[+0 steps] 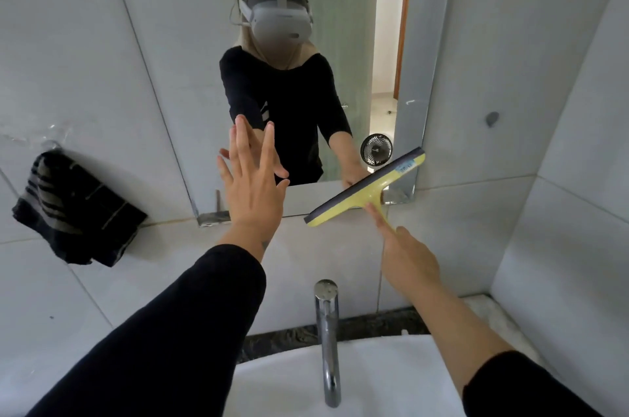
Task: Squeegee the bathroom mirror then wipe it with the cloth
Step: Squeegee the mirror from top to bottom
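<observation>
The mirror (343, 7) hangs on the tiled wall ahead of me. My right hand (410, 258) grips the handle of a yellow squeegee (367, 186), whose grey blade lies tilted across the mirror's lower right corner and bottom edge. My left hand (252, 185) is flat and open with fingers spread, its fingertips touching the lower left part of the glass. A dark striped cloth (73, 209) hangs on the wall to the left of the mirror, away from both hands.
A chrome tap (327, 338) rises from the white basin (391, 379) directly below my arms. A small fan and an open doorway appear only as reflections. A grey hook (492, 118) sits on the wall right of the mirror.
</observation>
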